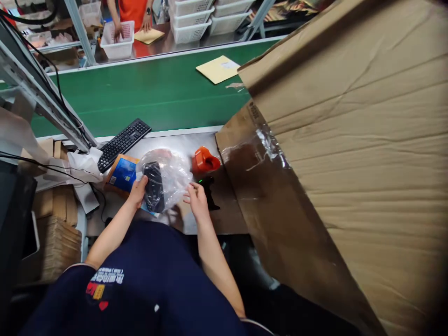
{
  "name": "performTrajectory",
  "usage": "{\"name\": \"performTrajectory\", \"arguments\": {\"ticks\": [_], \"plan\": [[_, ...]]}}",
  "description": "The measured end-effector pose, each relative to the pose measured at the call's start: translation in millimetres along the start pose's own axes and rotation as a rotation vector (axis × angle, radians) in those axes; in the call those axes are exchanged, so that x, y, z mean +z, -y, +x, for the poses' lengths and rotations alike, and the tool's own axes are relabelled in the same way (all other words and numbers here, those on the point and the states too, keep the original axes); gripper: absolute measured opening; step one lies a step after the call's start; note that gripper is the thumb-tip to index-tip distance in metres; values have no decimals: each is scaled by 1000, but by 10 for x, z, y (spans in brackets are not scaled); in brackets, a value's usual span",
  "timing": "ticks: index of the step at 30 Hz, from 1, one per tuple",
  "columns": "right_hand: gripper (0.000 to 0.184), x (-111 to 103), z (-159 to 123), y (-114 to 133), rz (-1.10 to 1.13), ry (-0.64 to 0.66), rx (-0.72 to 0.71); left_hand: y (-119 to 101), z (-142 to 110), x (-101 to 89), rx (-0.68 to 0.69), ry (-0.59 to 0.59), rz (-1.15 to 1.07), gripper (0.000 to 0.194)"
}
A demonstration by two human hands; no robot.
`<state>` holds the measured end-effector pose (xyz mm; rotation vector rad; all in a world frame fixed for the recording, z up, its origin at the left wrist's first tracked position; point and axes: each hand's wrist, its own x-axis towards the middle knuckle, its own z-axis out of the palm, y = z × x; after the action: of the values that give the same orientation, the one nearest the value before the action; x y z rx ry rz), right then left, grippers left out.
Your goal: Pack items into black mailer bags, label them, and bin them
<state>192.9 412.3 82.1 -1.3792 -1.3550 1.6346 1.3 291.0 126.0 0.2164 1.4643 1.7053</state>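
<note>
My left hand (137, 192) is closed on a flat black item (154, 186) that shows through a clear plastic bag (177, 175). Its thumb lies over the near-left side of the item, and small markings there are too blurred to read. At the bag's right side, the fingers of my right hand (197, 201) pinch the loose film. Partly under the bag lies a blue and orange packet (123, 174). Just right of my right hand rests a black handheld scanner (210, 193) with a small green light, and beyond it stands an orange holder (205, 160).
A black keyboard (124, 143) lies at the bench's back left. Behind runs a green conveyor (147, 102) carrying a yellow envelope (219, 70). A tall cardboard sheet (350, 140) walls off the right. Across the belt, a person's hands work by a white basket (119, 46).
</note>
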Motion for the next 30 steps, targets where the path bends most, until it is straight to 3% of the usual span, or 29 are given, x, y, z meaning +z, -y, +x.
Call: {"name": "performTrajectory", "arguments": {"ticks": [3,5,8,10,12,14,17,20,22,24,27,30], "plan": [[74,86,-179,-1,-108,-18,-150,-21,33,27,72,-95,63,54],[79,211,-322,-4,-99,169,-176,-25,52,79,92,-131,95,51],[99,516,-461,-23,-78,413,-171,-53,43,122,40,-27,121,58],[114,744,-469,-49,-38,355,-200,-94,14,85,-39,60,176,61],[116,921,-432,-82,71,233,-206,-143,-5,-13,-95,113,240,60],[107,1012,-392,-113,229,239,-142,-180,11,-140,-91,89,286,56],[94,1016,-380,-147,389,372,-34,-161,95,-287,-11,-158,337,46],[96,966,-402,-175,418,428,4,-61,167,-324,-27,-327,337,65],[99,937,-403,-204,437,445,38,2,191,-325,-86,-323,312,82],[95,904,-383,-248,496,427,119,27,207,-340,-135,-289,290,84],[73,827,-326,-334,599,393,247,-27,229,-389,-147,-192,262,62],[49,721,-268,-426,645,370,287,-146,250,-411,-55,-111,245,52]]}}
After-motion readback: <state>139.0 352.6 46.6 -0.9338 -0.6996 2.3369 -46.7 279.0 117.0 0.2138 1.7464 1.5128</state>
